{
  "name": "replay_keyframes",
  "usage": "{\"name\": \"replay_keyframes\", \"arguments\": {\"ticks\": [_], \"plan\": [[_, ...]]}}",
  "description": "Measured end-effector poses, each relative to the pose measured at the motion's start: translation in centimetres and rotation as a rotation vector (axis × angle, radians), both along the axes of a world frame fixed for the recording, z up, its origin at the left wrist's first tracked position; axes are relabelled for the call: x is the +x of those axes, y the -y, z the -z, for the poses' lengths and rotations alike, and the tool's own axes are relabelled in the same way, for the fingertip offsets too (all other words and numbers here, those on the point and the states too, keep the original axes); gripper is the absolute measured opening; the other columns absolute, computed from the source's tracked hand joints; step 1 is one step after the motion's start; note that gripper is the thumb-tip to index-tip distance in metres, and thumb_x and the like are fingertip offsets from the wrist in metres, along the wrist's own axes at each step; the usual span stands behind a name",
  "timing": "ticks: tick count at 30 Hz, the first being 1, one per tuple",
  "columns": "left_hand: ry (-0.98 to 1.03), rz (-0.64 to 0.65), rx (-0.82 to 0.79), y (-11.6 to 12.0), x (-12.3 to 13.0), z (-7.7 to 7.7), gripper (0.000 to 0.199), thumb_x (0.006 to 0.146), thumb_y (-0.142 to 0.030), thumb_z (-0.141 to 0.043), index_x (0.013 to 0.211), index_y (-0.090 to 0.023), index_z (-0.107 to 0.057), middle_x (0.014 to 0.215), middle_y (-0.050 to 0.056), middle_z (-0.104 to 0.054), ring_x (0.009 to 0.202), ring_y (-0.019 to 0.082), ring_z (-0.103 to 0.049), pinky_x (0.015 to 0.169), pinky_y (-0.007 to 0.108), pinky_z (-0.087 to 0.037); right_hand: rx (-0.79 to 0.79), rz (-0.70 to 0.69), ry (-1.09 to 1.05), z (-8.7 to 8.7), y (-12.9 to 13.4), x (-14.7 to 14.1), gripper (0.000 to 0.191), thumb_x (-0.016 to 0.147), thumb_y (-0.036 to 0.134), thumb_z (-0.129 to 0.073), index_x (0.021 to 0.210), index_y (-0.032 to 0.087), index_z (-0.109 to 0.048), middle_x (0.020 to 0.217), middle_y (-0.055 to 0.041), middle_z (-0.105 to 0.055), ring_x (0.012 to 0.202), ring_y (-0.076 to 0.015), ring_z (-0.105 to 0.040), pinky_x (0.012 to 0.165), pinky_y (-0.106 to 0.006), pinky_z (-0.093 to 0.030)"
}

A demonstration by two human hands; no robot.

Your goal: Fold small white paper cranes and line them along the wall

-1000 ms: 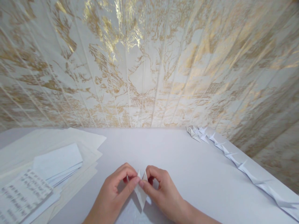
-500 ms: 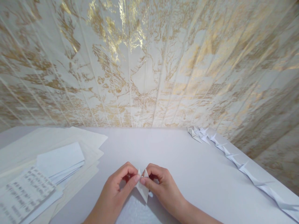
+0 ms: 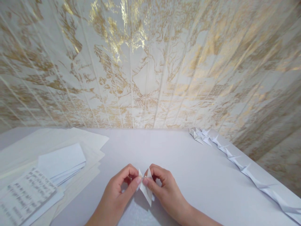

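Observation:
A small folded piece of white paper, with two points upward and one pointing down, is held between my hands just over the table. My left hand pinches its upper left part between thumb and fingers. On the other side, my right hand pinches the upper right part the same way. The thumbs nearly meet in the middle. Part of the paper is hidden behind my fingers.
Folded white paper cranes line the table's right edge. Left of me lie large off-white sheets, a stack of white paper pieces and a sheet with printed text. A gold-patterned curtain hangs behind the table.
The folded paper's two upper points have spread farther apart, and its lower tip has shifted slightly right. Both hands keep their pinch in nearly the same place.

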State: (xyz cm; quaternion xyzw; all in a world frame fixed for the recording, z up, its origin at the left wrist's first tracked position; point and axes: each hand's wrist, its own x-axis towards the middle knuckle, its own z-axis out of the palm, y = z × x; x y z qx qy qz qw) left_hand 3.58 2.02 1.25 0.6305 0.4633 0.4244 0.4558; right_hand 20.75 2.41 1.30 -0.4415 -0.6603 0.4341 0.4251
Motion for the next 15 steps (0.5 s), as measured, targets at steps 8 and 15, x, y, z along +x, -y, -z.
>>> {"name": "replay_keyframes", "arguments": {"ticks": [8,15], "plan": [[-0.014,0.024,0.003,0.20,0.19,0.10,0.018,0.089,-0.033,-0.055,0.074,-0.023,-0.053,0.073,-0.004,-0.051,0.070,0.016,-0.050,0.069,0.024,-0.040,0.061,0.023,0.020,0.08,0.00,0.05,0.031,0.089,0.035,-0.058,0.064,0.020,-0.046,0.067,0.0037,-0.045,0.065,-0.0129,-0.043,0.063,-0.024,-0.034],[-0.029,0.038,-0.007,-0.06,0.11,0.57,0.013,0.086,-0.028,-0.054,0.074,-0.023,-0.055,0.071,-0.005,-0.051,0.068,0.016,-0.049,0.067,0.024,-0.038,0.180,0.036,0.076,0.18,-0.19,0.34,0.027,0.090,0.026,-0.056,0.066,0.020,-0.047,0.068,0.0026,-0.048,0.069,-0.0141,-0.046,0.067,-0.025,-0.035]]}}
